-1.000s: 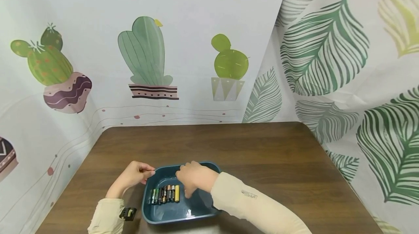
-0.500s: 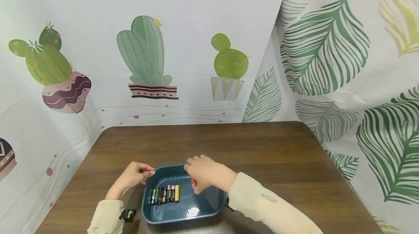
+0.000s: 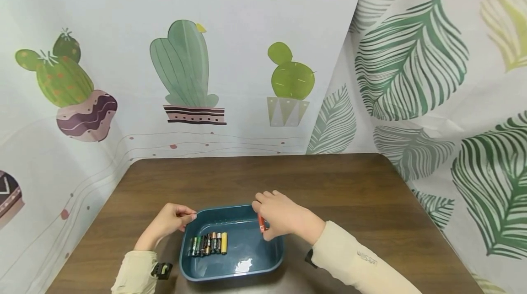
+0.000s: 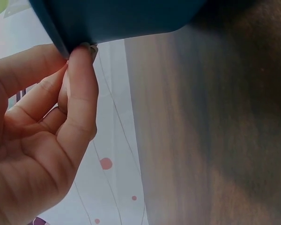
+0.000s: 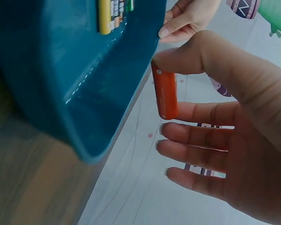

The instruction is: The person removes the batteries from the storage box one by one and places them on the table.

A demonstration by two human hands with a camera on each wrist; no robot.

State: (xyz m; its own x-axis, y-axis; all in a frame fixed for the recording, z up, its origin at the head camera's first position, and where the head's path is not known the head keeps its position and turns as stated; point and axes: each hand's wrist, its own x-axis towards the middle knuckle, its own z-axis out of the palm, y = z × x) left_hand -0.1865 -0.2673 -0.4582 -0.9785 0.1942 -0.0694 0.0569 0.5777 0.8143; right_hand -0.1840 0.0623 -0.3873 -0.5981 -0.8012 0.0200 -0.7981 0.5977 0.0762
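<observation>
My right hand (image 3: 277, 215) pinches an orange-red battery (image 5: 165, 93) lengthwise between thumb and index finger, over the right part of a blue tray (image 3: 230, 275). The other fingers of that hand stretch out apart from the battery in the right wrist view. With thumb and fingers, my left hand (image 3: 173, 218) pinches the tray's far left corner; the left wrist view has its thumb (image 4: 80, 89) at the rim. Inside the tray, at the left, several batteries (image 3: 207, 244) lie side by side in a row. A yellow battery (image 3: 224, 243) ends that row on the right.
The tray stands near the front of a brown wooden table (image 3: 329, 189). Behind the table hangs a white cloth (image 3: 243, 56) printed with cacti and leaves. A black strap device (image 3: 162, 270) sits at the left wrist.
My right hand has lifted from the tray's middle and moved right, bringing the orange-red battery into sight. The left hand has stayed on the corner, and the row of batteries lies as before.
</observation>
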